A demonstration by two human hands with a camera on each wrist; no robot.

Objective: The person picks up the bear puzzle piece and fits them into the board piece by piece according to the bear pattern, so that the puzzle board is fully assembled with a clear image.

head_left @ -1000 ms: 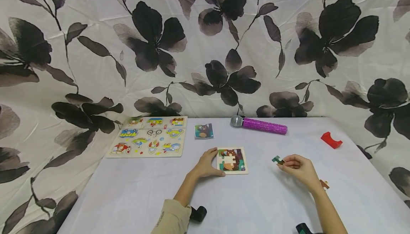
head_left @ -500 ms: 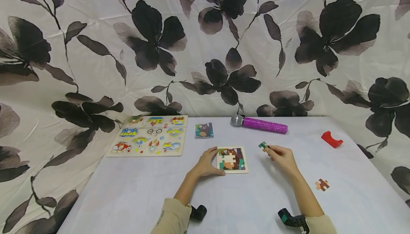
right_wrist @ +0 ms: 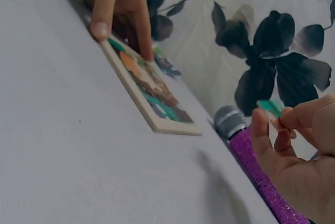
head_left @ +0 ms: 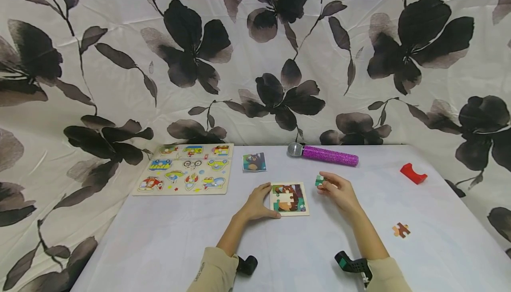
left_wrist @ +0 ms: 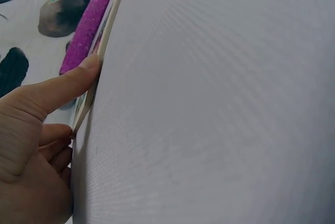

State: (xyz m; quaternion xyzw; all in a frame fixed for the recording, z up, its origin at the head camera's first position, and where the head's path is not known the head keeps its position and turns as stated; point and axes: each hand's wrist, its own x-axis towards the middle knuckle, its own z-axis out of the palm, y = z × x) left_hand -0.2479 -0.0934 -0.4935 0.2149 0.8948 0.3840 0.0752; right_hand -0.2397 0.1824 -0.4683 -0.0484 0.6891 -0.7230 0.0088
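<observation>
A person's two bare hands work over a white-covered table (head_left: 179, 238). The left hand (head_left: 255, 207) holds a small puzzle frame (head_left: 305, 199) by its left side; thumb and fingers are spread apart along that edge, the thumb at the near corner and the fingers toward the far one. The frame lies flat between the hands, touching only the left. Its picture of a brown bear has a pale patch showing in the middle.

The right hand (head_left: 338, 190) is raised just to the right of the frame, thumb and fingertips closed in a pinch on a green puzzle piece (head_left: 319, 181) — held in the air, apart from the frame, its shadow on the cloth below.

A loose brown and orange piece (head_left: 401, 230) lies to the right of the right hand and nearer the person. Straight ahead of the right hand lies a glittery purple microphone (head_left: 327, 155), silver head to the left. A curved red block (head_left: 413, 174) sits well out to its right. Ahead of the left hand is a small bear picture card (head_left: 254, 162); to that hand's left, a vehicle board (head_left: 177, 166). Beige sleeves (head_left: 215, 270) cover the forearms, and a floral cloth (head_left: 231, 123) hangs beyond everything.
</observation>
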